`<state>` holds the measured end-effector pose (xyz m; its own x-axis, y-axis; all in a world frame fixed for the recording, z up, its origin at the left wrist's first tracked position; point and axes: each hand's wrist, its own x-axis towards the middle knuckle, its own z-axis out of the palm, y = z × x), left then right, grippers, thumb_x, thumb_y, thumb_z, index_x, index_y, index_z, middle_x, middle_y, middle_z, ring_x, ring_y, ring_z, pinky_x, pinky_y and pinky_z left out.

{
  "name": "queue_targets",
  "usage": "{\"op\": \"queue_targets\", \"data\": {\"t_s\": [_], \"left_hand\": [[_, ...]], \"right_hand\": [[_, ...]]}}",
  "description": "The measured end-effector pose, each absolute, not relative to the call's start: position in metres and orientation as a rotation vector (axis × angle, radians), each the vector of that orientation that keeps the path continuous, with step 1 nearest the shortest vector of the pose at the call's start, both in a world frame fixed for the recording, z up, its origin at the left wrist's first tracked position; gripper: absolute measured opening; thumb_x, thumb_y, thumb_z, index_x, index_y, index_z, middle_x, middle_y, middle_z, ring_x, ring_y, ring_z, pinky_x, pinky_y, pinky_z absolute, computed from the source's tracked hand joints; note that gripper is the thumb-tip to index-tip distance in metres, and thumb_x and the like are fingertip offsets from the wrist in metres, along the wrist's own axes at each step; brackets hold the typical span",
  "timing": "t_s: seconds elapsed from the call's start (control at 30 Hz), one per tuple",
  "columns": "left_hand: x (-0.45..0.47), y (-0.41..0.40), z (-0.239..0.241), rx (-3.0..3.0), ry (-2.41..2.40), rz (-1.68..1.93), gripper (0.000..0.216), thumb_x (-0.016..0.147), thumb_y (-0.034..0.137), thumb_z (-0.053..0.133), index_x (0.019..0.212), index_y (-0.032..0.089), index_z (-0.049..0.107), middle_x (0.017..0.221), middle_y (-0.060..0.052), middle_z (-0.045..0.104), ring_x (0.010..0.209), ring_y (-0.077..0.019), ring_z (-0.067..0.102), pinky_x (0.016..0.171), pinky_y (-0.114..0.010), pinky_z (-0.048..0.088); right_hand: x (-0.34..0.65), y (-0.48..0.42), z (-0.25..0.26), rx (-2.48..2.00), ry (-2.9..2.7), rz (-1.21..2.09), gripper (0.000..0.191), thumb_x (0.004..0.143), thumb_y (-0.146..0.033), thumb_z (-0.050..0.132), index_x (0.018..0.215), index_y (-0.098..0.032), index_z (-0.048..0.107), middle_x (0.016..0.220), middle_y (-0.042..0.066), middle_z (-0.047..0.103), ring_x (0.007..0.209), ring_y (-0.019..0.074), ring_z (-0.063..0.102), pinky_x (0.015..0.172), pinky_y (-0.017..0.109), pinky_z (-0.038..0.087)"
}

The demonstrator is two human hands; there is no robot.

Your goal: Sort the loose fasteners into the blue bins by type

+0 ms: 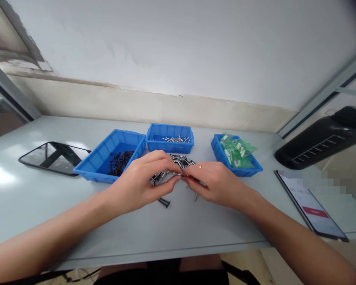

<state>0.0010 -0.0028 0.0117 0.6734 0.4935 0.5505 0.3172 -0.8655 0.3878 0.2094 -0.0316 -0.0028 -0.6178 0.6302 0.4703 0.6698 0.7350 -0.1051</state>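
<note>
My left hand [145,178] and my right hand [216,182] meet fingertip to fingertip over the table. Between their pinched thumbs and forefingers is a small shiny metal piece [180,174], mostly covered, so its exact kind is unclear. Just behind and under the fingers lies a loose pile of silver and dark fasteners [182,160], partly hidden by both hands. A dark screw with a flared head [164,202] lies below my left fingers. Under my right fingers a thin silver pin [196,197] rests on the table.
A blue bin of dark screws [96,158] stands left, another with thin silver pins [169,147] behind the pile. Green packets [237,149] fill a blue bin [247,172] at right. A phone [314,209], black bottle [317,144] and black-rimmed glossy panel [52,158] flank the workspace.
</note>
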Motion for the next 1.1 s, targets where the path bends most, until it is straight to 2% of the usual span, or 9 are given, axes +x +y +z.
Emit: {"op": "queue_targets", "data": {"t_s": [0.3,0.57,0.8,1.1], "left_hand": [[-0.001,-0.0003,0.0128,2.625,0.755,0.986,0.008,0.083,0.017,0.058,0.089,0.019,0.063,0.086,0.001,0.062,0.081,-0.0097,0.058,0.074,-0.02,0.046],[0.0004,0.0005,0.0082,2.599,0.733,0.768,0.013,0.086,0.022,0.055,0.092,0.019,0.065,0.085,-0.001,0.06,0.082,-0.012,0.057,0.073,-0.022,0.046],[0.0006,0.0006,0.0063,2.576,0.651,0.663,0.014,0.088,0.024,0.052,0.092,0.018,0.065,0.086,-0.002,0.059,0.08,-0.0122,0.057,0.071,-0.022,0.046],[0.0013,-0.0004,0.0071,2.574,0.676,0.721,0.012,0.087,0.022,0.053,0.091,0.019,0.064,0.084,-0.001,0.059,0.079,-0.0116,0.056,0.071,-0.023,0.045]], "right_hand": [[0.2132,-0.0322,-0.0012,-0.943,-2.339,-0.183,0.016,0.09,-0.021,0.046,0.087,-0.015,0.06,0.065,0.0,0.06,0.059,0.0107,0.053,0.057,0.023,0.037],[0.2137,-0.0348,0.001,-0.888,-2.304,-0.278,0.015,0.09,-0.02,0.047,0.087,-0.016,0.061,0.06,-0.002,0.056,0.054,0.0097,0.047,0.054,0.023,0.036],[0.2112,-0.0352,-0.0055,-0.726,-2.281,-0.293,0.009,0.087,-0.018,0.051,0.09,-0.017,0.06,0.064,-0.003,0.06,0.058,0.0096,0.051,0.058,0.023,0.04],[0.2119,-0.0369,-0.0016,-0.755,-2.257,-0.299,0.008,0.087,-0.018,0.052,0.09,-0.017,0.06,0.062,-0.003,0.058,0.057,0.0093,0.048,0.056,0.022,0.038]]}}
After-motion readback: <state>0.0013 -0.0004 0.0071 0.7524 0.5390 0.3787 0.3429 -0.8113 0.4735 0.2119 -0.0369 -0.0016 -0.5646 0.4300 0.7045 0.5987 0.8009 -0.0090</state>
